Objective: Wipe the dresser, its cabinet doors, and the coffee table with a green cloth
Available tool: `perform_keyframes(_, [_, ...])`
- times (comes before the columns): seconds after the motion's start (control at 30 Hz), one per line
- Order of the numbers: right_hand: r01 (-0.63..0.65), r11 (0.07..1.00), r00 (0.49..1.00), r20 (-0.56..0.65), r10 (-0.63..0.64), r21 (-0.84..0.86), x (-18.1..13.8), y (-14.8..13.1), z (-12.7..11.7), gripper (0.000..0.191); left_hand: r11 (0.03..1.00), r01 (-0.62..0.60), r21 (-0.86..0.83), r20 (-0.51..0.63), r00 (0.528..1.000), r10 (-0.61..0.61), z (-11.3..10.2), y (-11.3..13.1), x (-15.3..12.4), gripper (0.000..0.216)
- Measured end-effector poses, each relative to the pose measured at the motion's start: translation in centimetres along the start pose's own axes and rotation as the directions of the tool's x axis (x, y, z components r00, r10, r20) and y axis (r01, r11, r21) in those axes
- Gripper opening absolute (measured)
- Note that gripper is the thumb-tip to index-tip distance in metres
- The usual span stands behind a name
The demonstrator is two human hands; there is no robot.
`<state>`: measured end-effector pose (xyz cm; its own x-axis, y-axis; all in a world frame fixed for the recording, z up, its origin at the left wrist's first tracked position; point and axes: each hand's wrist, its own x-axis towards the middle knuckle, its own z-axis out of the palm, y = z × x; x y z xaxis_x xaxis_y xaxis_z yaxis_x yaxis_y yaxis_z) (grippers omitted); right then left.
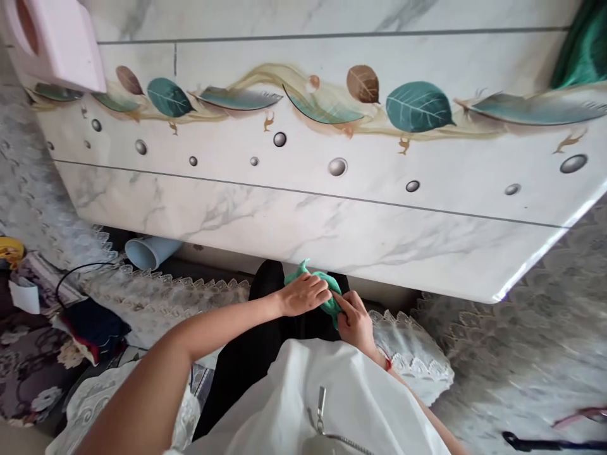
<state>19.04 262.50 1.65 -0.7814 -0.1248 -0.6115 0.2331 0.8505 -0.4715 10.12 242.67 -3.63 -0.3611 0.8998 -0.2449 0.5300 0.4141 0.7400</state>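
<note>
Green cloth (327, 292) bunched low in the middle of the frame, just under the near edge of the counter (332, 215) and over a lap in black trousers (265, 341). Left hand (303, 294) laid on top of the cloth with fingers curled over it, gripping it from the left side. Right hand (355, 321) pressed against the cloth from the lower right, fingers closed on its edge, a red thread (387, 363) at the wrist. Both hands touching each other across the cloth, clamped on it together. White garment (332, 398) filling the bottom centre, with a metal zip pull (321, 401) hanging on it. Counter spread across the upper half: glossy marble-look surface, printed with a band of teal and brown leaves (417, 106) and a scatter of grey bubble-like dots. Pink box (57, 41) in the upper left corner, resting on the counter. Pale blue cup (150, 251) lying on its side below the counter's edge at left centre. White lace cloth (180, 294) draped beneath it, scalloped border running toward the hands. Black cable (71, 275) and dark fabric bundle (92, 325) at lower left. Green fabric (585, 47) at the upper right corner.
</note>
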Motion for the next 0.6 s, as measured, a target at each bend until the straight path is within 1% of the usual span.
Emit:
perform_keyframes(0.03, [0.016, 1.000, 0.999, -0.028, -0.016, -0.009, 0.9, -2.1, -0.6, 0.061, 0.999, 0.013, 0.036, -0.066, 0.998, -0.011, -2.3, -0.9, -1.5, 0.026])
perform_keyframes(0.07, [0.016, 0.999, 0.999, -0.049, -0.018, -0.043, 2.0, -4.1, -1.1, 0.064, 0.995, 0.058, 0.078, -0.142, 0.989, -0.047, -4.4, -1.7, -2.9, 0.028])
perform_keyframes(0.1, [-0.003, 0.995, 0.998, -0.064, -0.003, -0.101, 3.4, -5.9, -1.2, 0.066, 0.983, 0.140, 0.116, -0.221, 0.969, -0.112, -6.1, -2.5, -4.1, 0.032])
perform_keyframes(0.13, [-0.034, 0.985, 0.997, -0.079, 0.020, -0.168, 5.1, -7.4, -1.0, 0.066, 0.960, 0.246, 0.137, -0.294, 0.935, -0.197, -7.5, -3.3, -5.2, 0.039])
perform_keyframes(0.17, [-0.057, 0.971, 0.995, -0.095, 0.036, -0.232, 6.9, -8.5, -0.4, 0.064, 0.923, 0.359, 0.137, -0.356, 0.888, -0.292, -8.3, -4.0, -6.3, 0.046])
perform_keyframes(0.2, [-0.055, 0.958, 0.994, -0.103, 0.027, -0.283, 9.0, -9.2, 0.6, 0.062, 0.877, 0.466, 0.115, -0.400, 0.830, -0.388, -8.6, -4.7, -7.3, 0.052])
perform_keyframes(0.23, [-0.017, 0.949, 0.995, -0.094, -0.013, -0.315, 11.1, -9.6, 1.7, 0.061, 0.830, 0.552, 0.077, -0.431, 0.769, -0.472, -8.4, -5.4, -8.4, 0.056])
perform_keyframes(0.3, [0.147, 0.935, 0.987, -0.014, -0.160, -0.322, 15.7, -9.4, 4.1, 0.059, 0.745, 0.666, -0.040, -0.462, 0.649, -0.604, -6.9, -7.1, -10.5, 0.058])
perform_keyframes(0.37, [0.329, 0.901, 0.944, 0.095, -0.315, -0.284, 20.1, -8.6, 5.8, 0.061, 0.674, 0.719, -0.170, -0.487, 0.533, -0.692, -4.8, -9.0, -12.6, 0.054])
perform_keyframes(0.4, [0.394, 0.880, 0.919, 0.140, -0.369, -0.267, 22.2, -8.0, 6.1, 0.062, 0.651, 0.725, -0.227, -0.499, 0.487, -0.717, -3.8, -9.8, -13.5, 0.050])
perform_keyframes(0.43, [0.442, 0.860, 0.896, 0.177, -0.408, -0.255, 24.3, -7.5, 5.9, 0.061, 0.638, 0.720, -0.273, -0.508, 0.455, -0.731, -2.8, -10.3, -14.3, 0.046])
perform_keyframes(0.47, [0.471, 0.846, 0.880, 0.203, -0.430, -0.251, 26.4, -7.0, 5.3, 0.060, 0.636, 0.709, -0.304, -0.510, 0.443, -0.738, -1.8, -10.3, -14.9, 0.042])
perform_keyframes(0.5, [0.475, 0.842, 0.878, 0.206, -0.432, -0.256, 28.6, -6.7, 4.3, 0.057, 0.644, 0.692, -0.327, -0.504, 0.448, -0.738, -0.8, -9.8, -15.5, 0.038])
perform_keyframes(0.53, [0.442, 0.856, 0.896, 0.174, -0.408, -0.268, 30.9, -6.6, 3.0, 0.056, 0.656, 0.670, -0.347, -0.489, 0.468, -0.736, 0.3, -8.7, -16.0, 0.035])
perform_keyframes(0.57, [0.361, 0.890, 0.933, 0.090, -0.350, -0.279, 33.4, -6.9, 1.7, 0.058, 0.667, 0.646, -0.371, -0.463, 0.494, -0.736, 1.6, -7.2, -16.6, 0.033])
perform_keyframes(0.6, [0.238, 0.932, 0.965, -0.046, -0.260, -0.273, 35.9, -7.6, 0.5, 0.061, 0.668, 0.627, -0.402, -0.425, 0.518, -0.742, 3.0, -5.3, -17.3, 0.032])
